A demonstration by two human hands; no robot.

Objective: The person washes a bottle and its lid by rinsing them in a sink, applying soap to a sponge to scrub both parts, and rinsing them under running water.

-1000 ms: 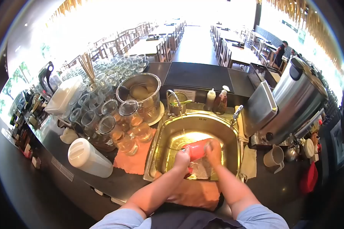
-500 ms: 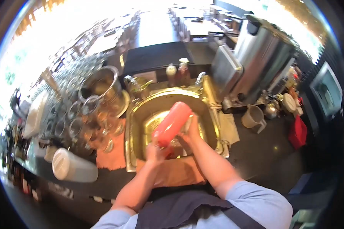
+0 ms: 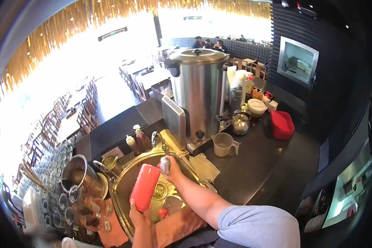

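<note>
A red cylindrical container [image 3: 145, 187] is tilted over the sink [image 3: 119, 188]. My left hand [image 3: 139, 215] has its fingers wrapped round the lower end. Beside the upper end, my right hand [image 3: 173, 170] is closed round a small greyish object [image 3: 165, 165], whose kind I cannot make out. Below them a round metal drain strainer [image 3: 161, 191] shows in the basin. A small red piece [image 3: 163, 213] lies near the basin's front side. An orange-brown cloth [image 3: 180, 225] hangs along the front rim.
Glasses [image 3: 66, 206] and a metal bucket [image 3: 77, 173] crowd the left side. Behind the sink stand two pump bottles [image 3: 141, 140]. To the right are a large steel urn [image 3: 200, 91], a plastic measuring jug [image 3: 223, 144], a metal teapot [image 3: 240, 123] and a red basket [image 3: 282, 125].
My view has swung right and up, so the sink appears further left. My right hand, earlier against the container's side, is now by its upper end with the greyish object showing.
</note>
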